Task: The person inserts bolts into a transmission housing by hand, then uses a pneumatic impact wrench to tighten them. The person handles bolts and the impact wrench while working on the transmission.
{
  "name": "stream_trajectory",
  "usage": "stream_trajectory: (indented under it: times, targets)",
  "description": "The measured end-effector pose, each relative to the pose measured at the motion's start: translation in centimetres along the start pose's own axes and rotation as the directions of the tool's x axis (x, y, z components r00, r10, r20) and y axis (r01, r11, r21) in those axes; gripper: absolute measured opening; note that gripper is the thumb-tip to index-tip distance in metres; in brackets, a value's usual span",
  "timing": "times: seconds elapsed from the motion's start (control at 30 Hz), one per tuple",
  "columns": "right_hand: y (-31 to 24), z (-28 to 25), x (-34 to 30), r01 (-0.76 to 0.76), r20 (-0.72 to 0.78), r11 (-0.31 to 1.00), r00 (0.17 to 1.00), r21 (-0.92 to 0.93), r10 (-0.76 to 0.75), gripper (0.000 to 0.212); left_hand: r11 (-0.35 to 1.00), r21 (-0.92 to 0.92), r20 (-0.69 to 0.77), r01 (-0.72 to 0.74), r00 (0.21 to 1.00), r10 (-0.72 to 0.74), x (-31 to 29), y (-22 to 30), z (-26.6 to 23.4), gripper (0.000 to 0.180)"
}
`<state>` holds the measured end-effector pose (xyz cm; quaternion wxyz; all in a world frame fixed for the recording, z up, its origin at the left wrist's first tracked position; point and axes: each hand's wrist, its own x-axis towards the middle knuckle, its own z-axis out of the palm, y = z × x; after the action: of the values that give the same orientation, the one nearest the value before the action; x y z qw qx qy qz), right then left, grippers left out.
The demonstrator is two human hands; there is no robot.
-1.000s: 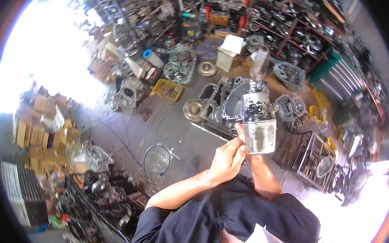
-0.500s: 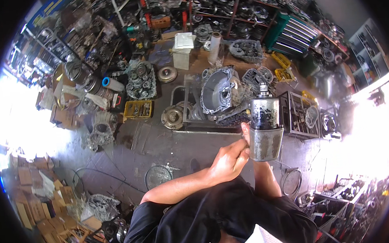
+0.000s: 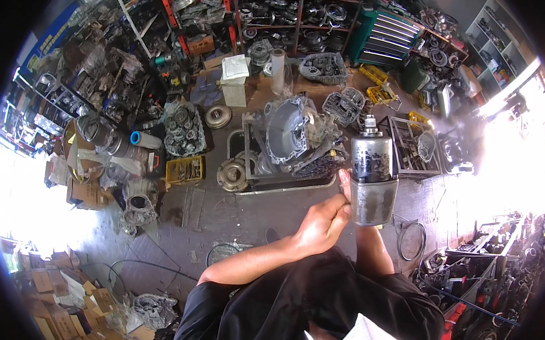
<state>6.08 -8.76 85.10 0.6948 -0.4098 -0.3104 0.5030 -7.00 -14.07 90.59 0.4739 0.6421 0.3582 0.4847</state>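
Observation:
An impact wrench (image 3: pixel 373 178) is held out in front of my chest, its bright metal drive end pointing away from me. Its nose is a worn dark cylinder and its rear housing is a grey block. Against the housing's left side, my left hand (image 3: pixel 323 223) is closed, fingers curled in at the tool. My right hand (image 3: pixel 367 231) sits under the wrench, mostly covered by it; only the wrist and forearm show plainly. One finger or thumb sticks up along the tool's left edge, and I cannot tell whose hand it belongs to.
Beyond my hands stand an open gearbox housing (image 3: pixel 286 130) on a metal frame, a yellow parts crate (image 3: pixel 185 169) and a transmission unit (image 3: pixel 182 128). A black hose (image 3: pixel 409 240) curls at the right. Cardboard boxes (image 3: pixel 60 313) are heaped lower left. A green tool chest (image 3: pixel 385 37) stands behind.
The surroundings have shifted left and slightly upward in view. The wrench and both hands keep nearly the same place and grip in the picture.

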Motion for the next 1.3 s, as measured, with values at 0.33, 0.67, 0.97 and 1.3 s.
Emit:
stream_trajectory:
  times: [0.33, 0.67, 0.97, 1.3]
  targets:
    - [1.5, -3.6, 2.8, 0.489, 0.308, 0.696, 0.872, -0.525, -0.380, 0.036, 0.784, 0.433, 0.142, -0.444, 0.893, 0.427, 2.4, -0.8, 1.3, 0.017]
    - [1.6, -5.6, 3.1, 0.331, 0.317, 0.859, 0.924, -0.391, -0.212, 0.033, 0.662, 0.477, 0.258, -0.578, 0.812, 0.524, 3.3, -0.5, 1.4, 0.021]
    - [-0.5, -5.4, 2.4, 0.258, 0.328, 0.949, 0.926, -0.179, -0.190, 0.024, 0.729, 0.392, 0.281, -0.561, 0.828, 0.486, 3.5, -0.4, 2.3, 0.022]
    - [-2.1, -11.8, 0.3, 0.369, 0.417, 0.739, 0.899, -0.563, -0.131, 0.028, 0.467, -0.819, 0.043, 0.334, 0.847, -0.529, 6.6, -4.0, 1.4, 0.025]
